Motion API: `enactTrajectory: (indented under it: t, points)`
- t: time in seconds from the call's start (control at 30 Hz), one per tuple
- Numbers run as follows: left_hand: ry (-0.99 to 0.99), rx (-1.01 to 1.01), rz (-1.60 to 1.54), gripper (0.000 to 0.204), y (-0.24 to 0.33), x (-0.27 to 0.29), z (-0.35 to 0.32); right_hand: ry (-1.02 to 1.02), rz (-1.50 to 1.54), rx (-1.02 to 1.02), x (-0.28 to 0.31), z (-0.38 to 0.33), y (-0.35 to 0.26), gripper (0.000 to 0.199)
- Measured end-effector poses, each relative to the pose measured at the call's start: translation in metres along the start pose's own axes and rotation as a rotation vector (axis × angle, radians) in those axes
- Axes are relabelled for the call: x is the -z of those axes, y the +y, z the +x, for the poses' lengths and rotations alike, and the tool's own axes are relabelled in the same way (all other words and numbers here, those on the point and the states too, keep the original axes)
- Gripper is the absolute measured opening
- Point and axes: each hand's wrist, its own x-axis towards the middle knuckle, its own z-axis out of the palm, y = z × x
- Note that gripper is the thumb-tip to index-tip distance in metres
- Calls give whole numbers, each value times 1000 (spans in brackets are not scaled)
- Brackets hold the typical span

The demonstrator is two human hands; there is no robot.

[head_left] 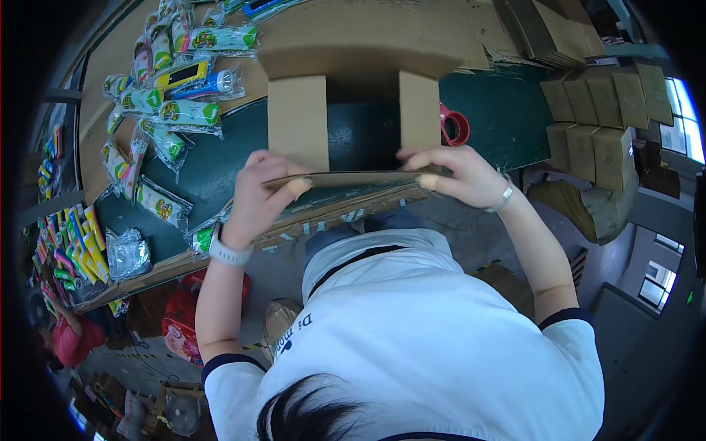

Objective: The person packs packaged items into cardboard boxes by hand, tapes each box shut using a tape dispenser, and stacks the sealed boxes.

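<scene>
In front of me a brown cardboard box [298,117] stands on the dark green table, its flaps spread and a dark gap between the left and right flaps. Its near flap [360,178] is seen almost edge-on. My left hand [266,189] pinches the left end of that flap between thumb and fingers. At the other end my right hand [457,175] grips the same edge, thumb below and fingers above. A red roll of tape [454,127] lies just right of the box. The inside of the box is mostly in shadow.
Several clear-wrapped packs [191,112] with green labels lie at the left. Colourful flashlight-like items [77,242] are heaped at the lower left, near a person in red [77,338]. Folded cartons [548,33] lie at the back right; stacked boxes [596,158] stand beyond the table.
</scene>
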Motion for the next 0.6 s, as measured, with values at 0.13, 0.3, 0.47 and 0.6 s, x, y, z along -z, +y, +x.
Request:
enactTrajectory:
  t: [0.13, 0.3, 0.47, 0.6]
  points:
    - [533, 46, 194, 50, 5, -33, -10, -156, 337, -277, -26, 25, 20, 28]
    - [370, 330, 178, 98, 7, -38, 12, 474, -700, 432, -1, 27, -6, 31]
    - [398, 372, -108, 98, 4, -34, 11, 363, -952, 230, 31, 48, 8, 47]
    - [550, 370, -473, 87, -5, -41, 8, -18, -732, 317, -17, 21, 30, 59]
